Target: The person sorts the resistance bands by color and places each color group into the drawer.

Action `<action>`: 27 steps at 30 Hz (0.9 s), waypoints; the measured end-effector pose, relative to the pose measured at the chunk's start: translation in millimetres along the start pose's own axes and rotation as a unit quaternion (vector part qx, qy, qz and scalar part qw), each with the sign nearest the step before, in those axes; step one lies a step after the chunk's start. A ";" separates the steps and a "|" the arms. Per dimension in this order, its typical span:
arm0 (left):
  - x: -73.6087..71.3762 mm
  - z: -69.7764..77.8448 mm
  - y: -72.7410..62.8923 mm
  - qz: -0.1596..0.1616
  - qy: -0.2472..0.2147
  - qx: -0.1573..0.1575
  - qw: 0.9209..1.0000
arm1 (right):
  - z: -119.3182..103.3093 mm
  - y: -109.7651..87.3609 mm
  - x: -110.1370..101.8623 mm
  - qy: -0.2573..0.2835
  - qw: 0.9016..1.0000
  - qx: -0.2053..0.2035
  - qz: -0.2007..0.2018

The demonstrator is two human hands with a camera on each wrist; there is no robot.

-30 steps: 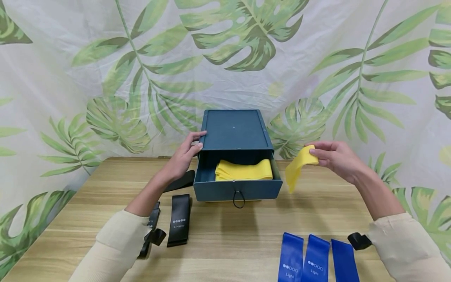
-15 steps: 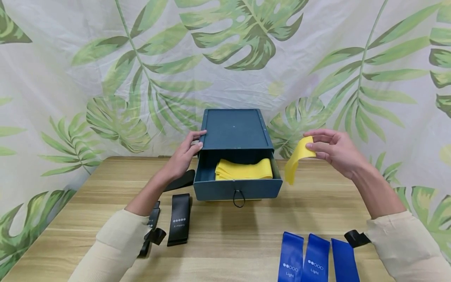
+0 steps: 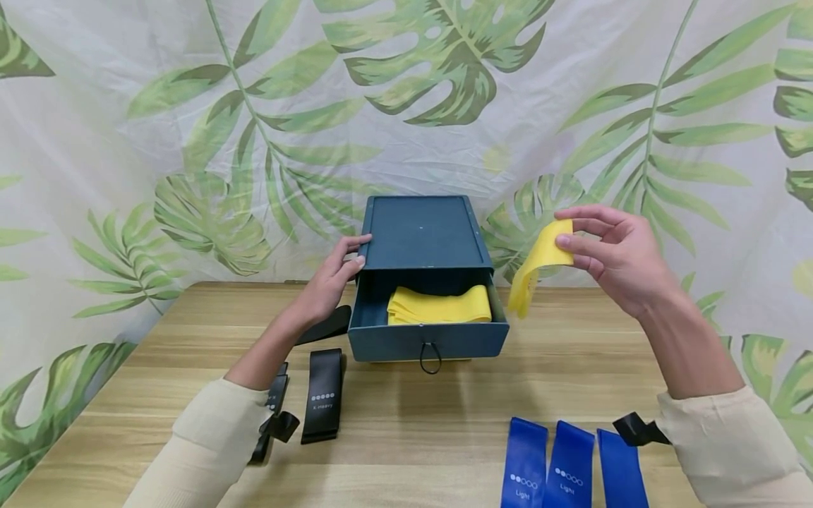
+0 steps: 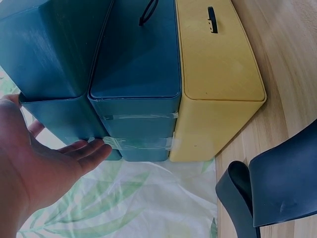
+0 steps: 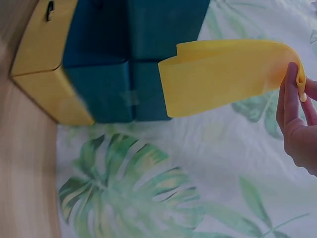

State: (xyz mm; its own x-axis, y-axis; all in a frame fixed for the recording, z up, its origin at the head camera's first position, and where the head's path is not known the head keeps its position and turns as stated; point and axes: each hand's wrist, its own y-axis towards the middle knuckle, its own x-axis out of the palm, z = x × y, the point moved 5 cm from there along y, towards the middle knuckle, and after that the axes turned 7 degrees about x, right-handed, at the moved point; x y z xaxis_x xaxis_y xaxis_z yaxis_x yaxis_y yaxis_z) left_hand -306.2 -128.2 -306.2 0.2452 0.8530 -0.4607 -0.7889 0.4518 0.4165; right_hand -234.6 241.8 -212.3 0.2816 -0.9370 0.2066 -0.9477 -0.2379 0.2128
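My left hand (image 3: 329,282) rests against the left side of a dark blue drawer box (image 3: 422,233), its fingers fairly straight along the top edge and side wall. The box's top drawer (image 3: 394,343) is pulled out, and folded yellow resistance bands (image 3: 441,308) lie inside it. To the right of the box, in the air, my right hand (image 3: 625,257) pinches another yellow resistance band (image 3: 540,257) between thumb and fingers. In the right wrist view that yellow band (image 5: 223,74) stretches out from the fingertips as a folded loop, in front of the stacked drawers.
Below sit a second blue drawer (image 4: 138,59) and a yellow drawer (image 4: 220,59). Black bands, one marked X-Heavy (image 3: 322,395), lie on the wooden table (image 3: 432,437) at left. Three blue bands, including one marked Light (image 3: 524,458), lie front right. A leaf-patterned cloth (image 3: 406,155) hangs behind.
My right hand has risen with the yellow band pinched in it, lifting the band higher beside the box. My left hand and the drawer have stayed where they were.
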 end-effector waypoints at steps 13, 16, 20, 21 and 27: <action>-0.3 -0.2 0.1 -0.002 -0.001 -0.001 1.000 | -24.2 3.9 36.7 0.014 0.998 -0.066 -0.013; 0.1 0.1 0.3 -0.002 -0.002 -0.002 1.000 | -26.3 7.4 44.8 0.018 0.997 -0.071 -0.015; 0.1 -0.2 0.3 -0.002 0.000 0.000 1.000 | -26.9 13.2 56.3 0.009 0.997 -0.069 -0.029; 0.0 -0.7 0.3 -0.002 0.001 0.001 1.000 | -26.6 14.7 59.1 0.006 0.997 -0.068 -0.034; -0.1 -1.1 -0.3 -0.002 0.003 0.001 1.000 | -23.0 22.3 72.8 -0.006 0.996 -0.071 -0.057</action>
State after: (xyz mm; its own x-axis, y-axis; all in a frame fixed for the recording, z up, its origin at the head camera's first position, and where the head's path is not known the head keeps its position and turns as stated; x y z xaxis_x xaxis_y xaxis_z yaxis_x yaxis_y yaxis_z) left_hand -306.5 -128.7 -307.2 0.2451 0.8493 -0.4676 -0.7868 0.4561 0.4158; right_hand -231.7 174.2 -170.6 0.3832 -0.9093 0.1622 -0.8787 -0.3047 0.3675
